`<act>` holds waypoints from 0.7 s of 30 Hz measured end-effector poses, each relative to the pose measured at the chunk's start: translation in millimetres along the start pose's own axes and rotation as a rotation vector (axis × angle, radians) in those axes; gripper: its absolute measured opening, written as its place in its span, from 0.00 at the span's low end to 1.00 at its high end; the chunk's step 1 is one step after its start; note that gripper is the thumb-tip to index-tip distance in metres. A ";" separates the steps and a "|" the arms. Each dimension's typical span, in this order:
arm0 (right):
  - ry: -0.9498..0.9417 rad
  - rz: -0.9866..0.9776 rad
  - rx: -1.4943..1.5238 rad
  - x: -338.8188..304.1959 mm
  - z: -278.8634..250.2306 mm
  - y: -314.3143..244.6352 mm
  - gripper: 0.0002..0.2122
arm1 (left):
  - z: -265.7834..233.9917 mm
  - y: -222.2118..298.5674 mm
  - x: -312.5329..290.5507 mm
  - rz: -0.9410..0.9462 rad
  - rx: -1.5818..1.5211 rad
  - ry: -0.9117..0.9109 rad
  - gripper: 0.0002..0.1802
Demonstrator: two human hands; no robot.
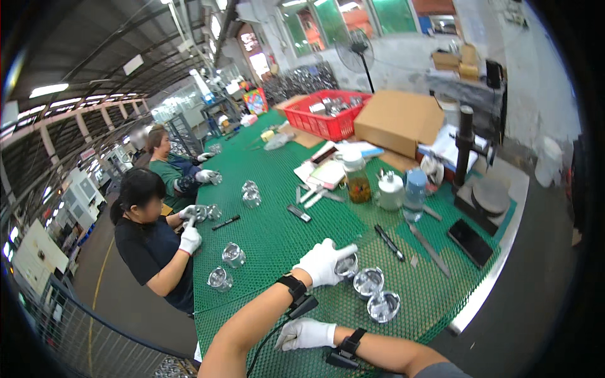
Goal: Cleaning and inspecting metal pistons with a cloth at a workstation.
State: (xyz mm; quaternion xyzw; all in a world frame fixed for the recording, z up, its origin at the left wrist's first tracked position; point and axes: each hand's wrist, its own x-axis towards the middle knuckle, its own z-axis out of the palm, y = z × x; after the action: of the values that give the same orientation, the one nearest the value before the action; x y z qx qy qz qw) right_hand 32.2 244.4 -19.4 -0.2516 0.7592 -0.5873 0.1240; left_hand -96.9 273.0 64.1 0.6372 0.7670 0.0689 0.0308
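My left hand (322,261) grips one metal piston (346,265) with closed fingers at table centre; two more pistons (376,295) sit at its four o'clock. My right hand (304,334) rests loosely curled, holding nothing, on the green mesh table (277,233).

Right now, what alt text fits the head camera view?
A white-gloved left hand rests on a shiny metal cup on a green mesh table, beside two more cups. The gloved right hand lies flat; two co-workers handle similar parts.
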 end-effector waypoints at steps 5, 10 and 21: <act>-0.026 -0.014 -0.036 8.9 4.5 18.2 0.10 | -18.5 2.4 9.9 0.286 0.086 -0.179 0.44; -0.057 0.062 0.165 1.0 9.3 14.0 0.10 | -31.8 -1.3 -13.0 0.104 0.029 -0.242 0.35; -0.077 0.307 0.304 -25.4 -21.0 -56.9 0.10 | -53.9 6.9 -245.8 -0.827 -0.153 0.088 0.39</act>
State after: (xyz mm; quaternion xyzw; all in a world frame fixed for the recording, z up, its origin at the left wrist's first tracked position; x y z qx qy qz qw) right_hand 56.8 264.7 38.0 -0.1340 0.6859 -0.6593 0.2774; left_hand -51.8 29.3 108.5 0.2679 0.9514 0.1347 0.0702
